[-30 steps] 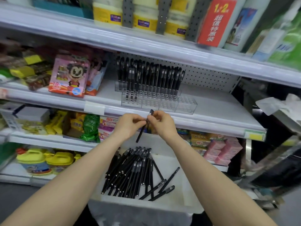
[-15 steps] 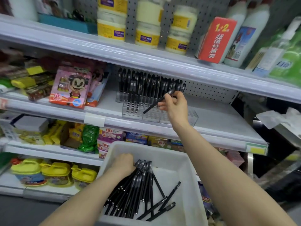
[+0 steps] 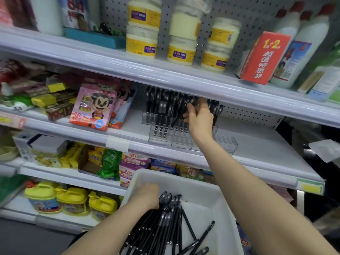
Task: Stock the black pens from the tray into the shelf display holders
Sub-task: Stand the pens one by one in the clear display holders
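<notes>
**Up at the holders: one pen pinched in the right hand, the left hand down in the tray**

Overhead, on the middle white metal shelf, the right hand is reaching to the clear acrylic display holders. Its thumb and curled fingers are pinching a slim black pen. The pen is tilting, upper end by the fingertips and lower end pointing down-left, just above the holders' hole-drilled top. Whether its tip is touching a hole is not clear. Rows of upright black capped pens are standing in the rear holders, just left of and behind the hand.

Lower down, the left hand is lying inside the white rectangular plastic tray, knuckles up, resting on the far end of a heap of loose black pens. Its fingers are bending down out of sight behind the back of the hand, so I cannot tell whether they are gripping any pen. A few stray black pens are lying apart, right of the heap on the tray floor.

Elsewhere, a pink cartoon-mouse packet is leaning left of the holders. White round jars with yellow labels and a red carton with pale lettering are sitting on the shelf above, and yellow-lidded jugs are lining the bottom shelf.
</notes>
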`<act>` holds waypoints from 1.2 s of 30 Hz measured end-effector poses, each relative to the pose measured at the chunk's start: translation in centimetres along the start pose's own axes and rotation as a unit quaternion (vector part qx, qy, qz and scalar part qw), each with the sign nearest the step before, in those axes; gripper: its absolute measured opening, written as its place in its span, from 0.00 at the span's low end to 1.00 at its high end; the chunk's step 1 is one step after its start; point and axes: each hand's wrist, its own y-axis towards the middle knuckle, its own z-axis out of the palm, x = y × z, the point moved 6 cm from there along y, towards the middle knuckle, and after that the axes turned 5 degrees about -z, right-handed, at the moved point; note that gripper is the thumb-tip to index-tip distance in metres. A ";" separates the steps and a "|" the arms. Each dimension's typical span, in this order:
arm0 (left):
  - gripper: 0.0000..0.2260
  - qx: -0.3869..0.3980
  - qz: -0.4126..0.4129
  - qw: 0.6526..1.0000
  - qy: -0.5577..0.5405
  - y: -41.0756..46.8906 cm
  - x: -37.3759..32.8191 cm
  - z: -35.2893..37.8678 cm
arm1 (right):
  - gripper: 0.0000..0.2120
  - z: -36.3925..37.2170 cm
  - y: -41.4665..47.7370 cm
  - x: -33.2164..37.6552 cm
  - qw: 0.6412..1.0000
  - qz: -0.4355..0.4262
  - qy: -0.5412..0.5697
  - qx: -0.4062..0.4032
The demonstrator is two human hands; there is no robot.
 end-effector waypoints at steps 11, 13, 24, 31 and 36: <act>0.10 -0.008 0.123 0.937 -0.326 -2.6 -0.4 -7.4 | 0.19 3.1 0.5 -0.6 0.989 -0.041 -0.091 0.108; 0.08 0.005 0.153 0.896 -0.418 -3.4 -0.3 -9.0 | 0.21 3.4 0.7 -0.6 0.983 -0.042 -0.130 0.123; 0.08 -0.158 0.180 0.824 -0.514 -3.7 1.5 -14.5 | 0.14 3.4 -0.7 -1.0 0.989 -0.031 -0.114 0.092; 0.08 -0.234 0.168 0.769 -0.571 -4.1 1.2 -17.2 | 0.12 2.2 -5.1 -1.4 0.986 -0.087 -0.073 0.121; 0.07 -0.274 0.203 0.823 -0.455 -4.8 -1.1 -17.9 | 0.09 1.4 -5.8 -1.7 0.983 -0.106 -0.072 0.131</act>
